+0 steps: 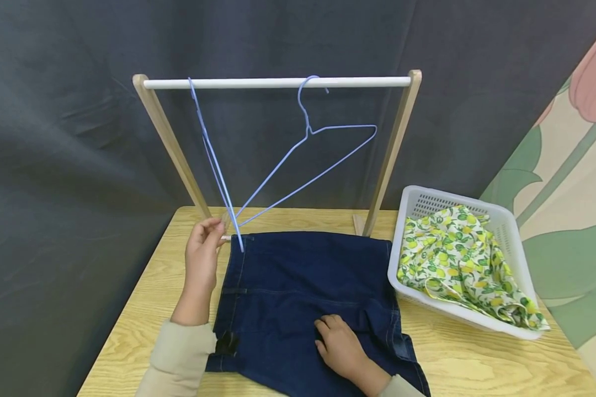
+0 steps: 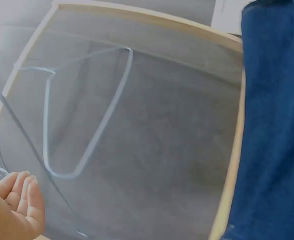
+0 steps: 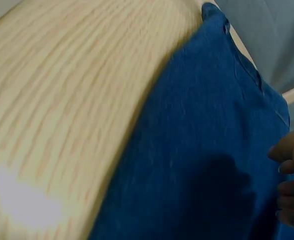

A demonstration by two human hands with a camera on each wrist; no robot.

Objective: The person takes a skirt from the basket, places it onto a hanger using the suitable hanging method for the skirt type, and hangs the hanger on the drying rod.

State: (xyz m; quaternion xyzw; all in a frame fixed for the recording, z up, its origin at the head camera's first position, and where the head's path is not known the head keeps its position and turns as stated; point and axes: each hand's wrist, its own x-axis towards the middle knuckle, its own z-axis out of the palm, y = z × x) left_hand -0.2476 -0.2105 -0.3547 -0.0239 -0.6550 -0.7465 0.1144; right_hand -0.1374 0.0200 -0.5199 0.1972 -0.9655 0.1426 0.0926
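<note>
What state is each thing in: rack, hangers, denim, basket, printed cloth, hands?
Rack: standing upright
Left hanger: hung on the bar, bare
Right hanger: hung on the bar, bare
Denim garment: spread out, creased
Basket: upright, loaded
Printed cloth: bunched in basket
Left hand: by left hanger's lower end, grip unclear
Right hand: relaxed, over the denim

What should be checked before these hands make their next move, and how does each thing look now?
Left hanger hooked over the rail: ok.
Right hanger hooked over the rail: ok.
Left hand gripping the left hanger: cannot tell; it is beside the lower end.
Right hand away from both hangers: ok, over the denim garment.
Denim garment smooth: not ok, creased toward its right side.
Lemon-print cloth in the basket: ok.
</note>
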